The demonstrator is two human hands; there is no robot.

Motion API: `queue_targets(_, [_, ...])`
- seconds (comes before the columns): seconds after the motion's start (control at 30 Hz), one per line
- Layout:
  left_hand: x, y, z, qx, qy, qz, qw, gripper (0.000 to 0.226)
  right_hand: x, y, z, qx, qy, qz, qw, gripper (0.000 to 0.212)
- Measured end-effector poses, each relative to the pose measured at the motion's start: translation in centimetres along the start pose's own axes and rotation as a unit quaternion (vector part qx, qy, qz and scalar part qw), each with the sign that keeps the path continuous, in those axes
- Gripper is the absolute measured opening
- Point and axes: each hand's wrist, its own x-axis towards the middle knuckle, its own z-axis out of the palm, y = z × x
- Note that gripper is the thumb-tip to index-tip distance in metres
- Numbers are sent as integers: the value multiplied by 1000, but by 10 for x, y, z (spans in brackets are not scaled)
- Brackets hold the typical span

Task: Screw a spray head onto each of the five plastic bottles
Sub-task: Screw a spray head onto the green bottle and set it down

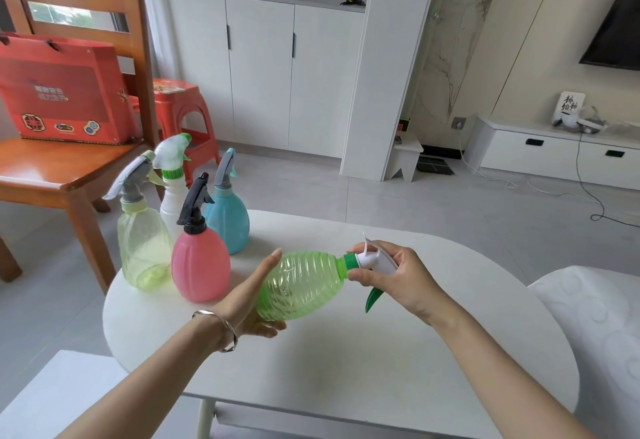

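Fingers (356,275) of right hand (398,279) pinching white spray head (375,262), left hand (249,296) cupping green bottle (301,286) (four capped bottles (201,265) beside).

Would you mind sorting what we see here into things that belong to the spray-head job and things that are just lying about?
Part of the job:
green bottle, held sideways in left hand
white spray head, in right hand
pink bottle
blue bottle
white bottle
pale yellow bottle

Just lying about:
red gift box
wooden chair
red plastic stool
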Motion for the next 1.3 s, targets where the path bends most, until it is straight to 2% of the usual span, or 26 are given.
queue_targets(0.23, [-10, 6, 8, 58, -4, 187, 981, 78, 2, -3, -5, 53, 35, 0, 998, 41])
queue_targets(0.37, [-16, 12, 7, -11, -83, 123, 989, 76, 0, 1, -5, 60, 31, 17, 998, 45])
queue_targets(0.47, [-19, 16, 5, 74, -33, 173, 982, 73, -2, 5, -1, 71, 27, 35, 997, 48])
queue_targets(0.53, [-16, 13, 0, 101, -23, 213, 971, 90, -1, 4, -1, 77, 29, 40, 996, 47])
queue_targets(0.6, [-10, 11, -3, 74, -48, 194, 977, 102, 0, 3, -1, 83, 26, 46, 995, 46])
queue_targets(0.7, [-9, 11, 3, 106, -39, 196, 974, 63, 0, 9, 2, 93, 26, 76, 992, 41])
queue_targets(0.73, [-9, 12, 5, 132, -19, 204, 970, 59, 0, 12, 4, 100, 27, 89, 991, 40])
queue_targets(0.83, [-11, 17, 1, 138, 34, 241, 960, 78, 0, 16, 7, 135, 31, 122, 983, 43])
queue_targets(0.93, [-8, 17, -7, 98, -15, 215, 972, 113, 1, 17, 7, 160, 27, 134, 978, 46])
queue_targets(0.97, [-9, 16, -6, 138, -25, 199, 970, 109, 1, 18, 8, 162, 26, 136, 977, 46])
queue_targets(1.03, [-10, 13, 1, 206, -16, 184, 961, 78, 0, 22, 9, 162, 30, 146, 975, 48])
queue_targets(1.07, [-10, 13, 3, 217, 1, 193, 957, 74, 0, 23, 9, 163, 31, 154, 974, 47])
queue_targets(1.17, [-7, 15, -7, 199, 22, 247, 948, 99, 0, 25, 6, 182, 22, 177, 967, 39])
queue_targets(1.23, [-6, 14, -14, 135, -25, 230, 963, 124, 1, 25, 5, 194, 13, 182, 964, 36])
queue_targets(1.3, [-9, 12, -11, 117, -69, 188, 973, 126, 2, 24, 6, 192, 6, 178, 965, 35])
